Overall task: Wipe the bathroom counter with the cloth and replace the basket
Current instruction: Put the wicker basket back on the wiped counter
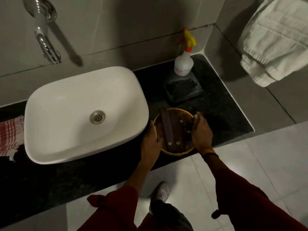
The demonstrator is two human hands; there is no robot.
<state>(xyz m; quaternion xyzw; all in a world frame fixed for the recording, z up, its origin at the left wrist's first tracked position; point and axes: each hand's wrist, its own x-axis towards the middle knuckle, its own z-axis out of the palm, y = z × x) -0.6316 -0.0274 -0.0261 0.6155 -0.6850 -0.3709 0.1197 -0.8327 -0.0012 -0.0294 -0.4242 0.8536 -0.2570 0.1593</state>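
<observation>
A round woven basket (176, 114) with dark brown packets inside sits on the black stone counter (221, 110), just right of the white basin. My left hand (150, 139) grips its left rim, and my right hand (200, 132) grips its right rim. The basket's front edge reaches the counter's front edge. A red-and-white checked cloth (10, 135) lies on the counter at the far left, partly hidden behind the basin.
A white vessel basin (75, 105) fills the counter's middle under a chrome wall tap (47, 45). A white spray bottle (183, 62) stands at the back beside a dark square tray (183, 87). A white towel (275, 40) hangs at the upper right.
</observation>
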